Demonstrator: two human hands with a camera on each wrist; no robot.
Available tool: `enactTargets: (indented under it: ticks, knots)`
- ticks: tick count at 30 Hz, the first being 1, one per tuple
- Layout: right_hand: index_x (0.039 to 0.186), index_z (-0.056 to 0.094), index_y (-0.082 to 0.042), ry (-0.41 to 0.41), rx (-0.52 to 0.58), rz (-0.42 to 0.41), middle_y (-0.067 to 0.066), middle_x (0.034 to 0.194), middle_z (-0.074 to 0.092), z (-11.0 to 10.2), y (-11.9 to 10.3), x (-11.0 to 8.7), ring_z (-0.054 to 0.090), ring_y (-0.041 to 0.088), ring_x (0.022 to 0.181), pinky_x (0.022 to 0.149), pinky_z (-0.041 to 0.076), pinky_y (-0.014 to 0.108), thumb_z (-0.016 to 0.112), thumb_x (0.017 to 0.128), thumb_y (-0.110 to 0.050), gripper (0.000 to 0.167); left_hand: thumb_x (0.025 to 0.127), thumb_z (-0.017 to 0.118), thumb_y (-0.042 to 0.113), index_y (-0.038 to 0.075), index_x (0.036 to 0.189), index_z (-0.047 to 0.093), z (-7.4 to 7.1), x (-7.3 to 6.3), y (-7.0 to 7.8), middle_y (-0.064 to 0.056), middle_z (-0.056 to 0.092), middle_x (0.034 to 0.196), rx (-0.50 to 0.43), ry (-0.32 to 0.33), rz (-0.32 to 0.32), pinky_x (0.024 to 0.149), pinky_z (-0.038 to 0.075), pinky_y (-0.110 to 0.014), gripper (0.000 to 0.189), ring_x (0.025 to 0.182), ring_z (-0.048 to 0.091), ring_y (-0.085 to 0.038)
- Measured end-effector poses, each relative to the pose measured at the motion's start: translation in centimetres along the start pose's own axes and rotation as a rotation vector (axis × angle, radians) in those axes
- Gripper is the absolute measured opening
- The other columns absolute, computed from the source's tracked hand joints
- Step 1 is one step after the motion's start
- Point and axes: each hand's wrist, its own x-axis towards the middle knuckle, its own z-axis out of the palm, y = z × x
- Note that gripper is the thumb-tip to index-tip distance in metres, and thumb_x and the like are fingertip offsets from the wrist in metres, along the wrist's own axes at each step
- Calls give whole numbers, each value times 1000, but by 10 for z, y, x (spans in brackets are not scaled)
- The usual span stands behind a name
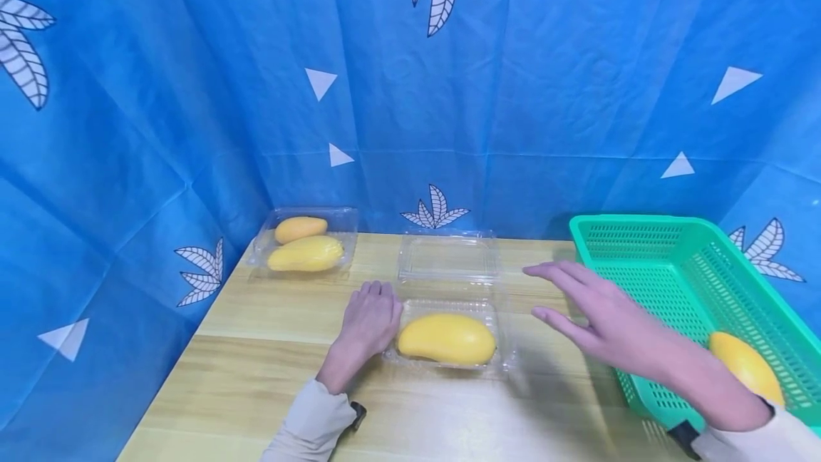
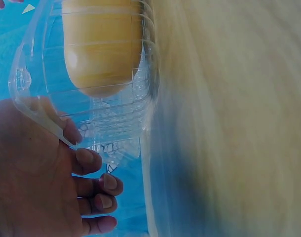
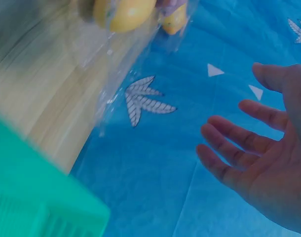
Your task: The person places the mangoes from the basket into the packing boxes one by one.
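Note:
A clear plastic clamshell box (image 1: 503, 312) lies with its lid folded back on the table, one yellow mango (image 1: 447, 339) inside its base. My left hand (image 1: 370, 319) is at the box's left side. In the left wrist view, the thumb and index finger of that left hand (image 2: 37, 163) pinch the rim of the box (image 2: 52, 129), the thumb partly seen through the plastic. Fingers spread, my right hand (image 1: 609, 316) hovers between the box and a green basket (image 1: 641, 221), holding nothing. The right wrist view also shows the right hand (image 3: 269, 148) with its fingers apart.
A second yellow mango (image 1: 747, 368) sits in the basket's near right part. At the table's back left stands another clear box (image 1: 350, 223) with two mangoes (image 1: 306, 254). A blue curtain (image 1: 545, 91) hangs behind the wooden table (image 1: 256, 383).

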Motion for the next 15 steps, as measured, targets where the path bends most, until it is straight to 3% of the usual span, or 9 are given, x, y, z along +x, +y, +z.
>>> enactTargets:
  ticks: [7,15]
  knots:
    - [146,53,-21,-2,-54,48,-1,139,59,-20,17,-14,57,24,127,91,54,52,77,93,-22,58,106,40,21,8,85,48,2,0,-1,-8,48,84,-14,-10,-5,77,43,-42,25,83,47,-27]
    - [144,55,-18,-13,-116,93,7,137,59,-35,45,-35,58,33,122,84,52,62,80,90,-25,60,106,40,22,8,88,49,0,1,0,-8,48,85,-4,-23,-15,78,43,-42,25,84,47,-27]
